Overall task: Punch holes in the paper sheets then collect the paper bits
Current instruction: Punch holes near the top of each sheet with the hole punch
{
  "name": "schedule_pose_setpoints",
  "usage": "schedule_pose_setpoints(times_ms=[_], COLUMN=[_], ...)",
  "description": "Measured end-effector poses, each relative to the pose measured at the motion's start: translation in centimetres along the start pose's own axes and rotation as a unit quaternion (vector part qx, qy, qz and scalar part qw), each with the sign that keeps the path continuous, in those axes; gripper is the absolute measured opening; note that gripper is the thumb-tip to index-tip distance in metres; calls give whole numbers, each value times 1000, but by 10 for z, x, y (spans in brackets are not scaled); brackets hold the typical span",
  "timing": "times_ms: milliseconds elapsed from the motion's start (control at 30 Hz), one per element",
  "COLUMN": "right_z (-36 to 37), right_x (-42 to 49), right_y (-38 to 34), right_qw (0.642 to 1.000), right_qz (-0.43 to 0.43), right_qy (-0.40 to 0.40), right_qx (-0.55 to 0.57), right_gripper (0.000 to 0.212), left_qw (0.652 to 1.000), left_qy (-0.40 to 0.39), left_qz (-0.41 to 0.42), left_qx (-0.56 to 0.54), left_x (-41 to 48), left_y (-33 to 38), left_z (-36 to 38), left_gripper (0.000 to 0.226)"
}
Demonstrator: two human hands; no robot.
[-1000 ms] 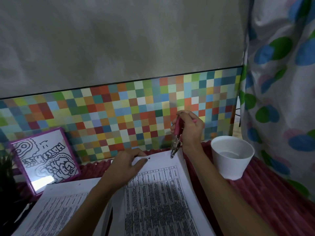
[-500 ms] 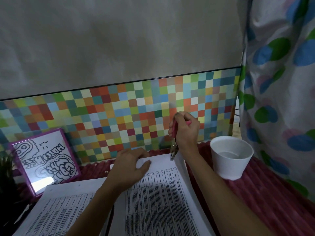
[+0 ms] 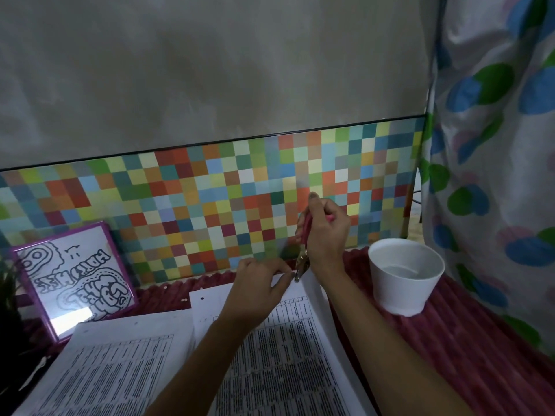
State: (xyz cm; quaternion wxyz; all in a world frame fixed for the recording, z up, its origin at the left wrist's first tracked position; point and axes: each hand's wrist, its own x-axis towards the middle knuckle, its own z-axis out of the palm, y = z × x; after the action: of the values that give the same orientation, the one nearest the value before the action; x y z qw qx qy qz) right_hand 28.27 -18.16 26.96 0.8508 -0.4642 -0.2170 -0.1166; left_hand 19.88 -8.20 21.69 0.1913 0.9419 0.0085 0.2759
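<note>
- Your left hand [image 3: 258,291] has slid to the sheet's [image 3: 285,355] far edge, fingers curled, gripping it.
- Your right hand [image 3: 326,235], clamped round the punch [image 3: 302,250], has lowered it there.

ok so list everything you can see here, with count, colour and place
hole punch: one, pink handles, at the right paper pile's far edge
right paper pile: one, white, printed, centre front
left paper pile: one, white, printed, front left
paper bits: few, white, on cloth beyond the piles
cup: one, white, right of piles
cloth: one, dark red, under piles and cup
framed drawing: one, purple frame, back left
mosaic panel: one, multicoloured, along wall
curtain: one, white with blue-green spots, right
plant: one, dark, left edge
left hand: one, holds right paper pile's far edge
right hand: one, grips hole punch
</note>
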Motion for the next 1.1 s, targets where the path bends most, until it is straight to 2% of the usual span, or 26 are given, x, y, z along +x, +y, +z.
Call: schedule_pose_setpoints(times_ms=[133, 233, 433, 533, 600, 667, 733, 767, 800, 900, 967, 1033, 1100], right_z=[-2, -3, -4, -13, -21, -29, -34, -34, -33, -26, -22, -22, -22], right_x=[9, 13, 14, 21, 29, 33, 31, 28, 26, 26, 28, 32, 35], right_y=[-4, -7, -15, -28, -37, -42, -43, -42, -42, -44, -53, -58, -63], right_qw=[995, 988, 992, 987, 950, 862, 778, 759, 760, 814, 853, 881, 902], right_qz=[102, 150, 109, 65, 39, 83, 151, 163, 161, 113, 70, 25, -3], right_qy=[-10, -32, -63, -118, -224, -360, -422, -427, -420, -372, -341, -307, -285], right_qx=[13, -2, -25, -91, -214, -348, -441, -463, -469, -431, -389, -360, -325], right_gripper=[18, 15, 15, 25, 32, 36, 32, 21, 11, 17, 28, 28, 27], left_qw=[1000, 999, 997, 998, 999, 999, 997, 995, 992, 972, 946, 927, 898], left_qy=[3, -4, -2, 3, 14, 32, 64, 85, 109, 208, 305, 363, 373], left_qz=[-1, 1, 16, 11, 16, 18, 30, 37, 44, 69, 12, -93, -168], left_qx=[5, 37, 79, 54, 35, 27, 32, 35, 37, 80, 113, 23, -161], left_x=[1, 1, -1, -5, -3, 0, 4, 6, 7, 6, -1, -15, -30], left_y=[1, 3, 5, 2, -4, -8, -5, -2, 1, 8, 5, 0, -1], left_z=[-3, -3, -9, -13, -14, -15, -19, -23, -28, -51, -64, -73, -78], left_gripper=[21, 22, 24, 23, 21, 18, 16, 15, 15, 17, 47, 80, 96])
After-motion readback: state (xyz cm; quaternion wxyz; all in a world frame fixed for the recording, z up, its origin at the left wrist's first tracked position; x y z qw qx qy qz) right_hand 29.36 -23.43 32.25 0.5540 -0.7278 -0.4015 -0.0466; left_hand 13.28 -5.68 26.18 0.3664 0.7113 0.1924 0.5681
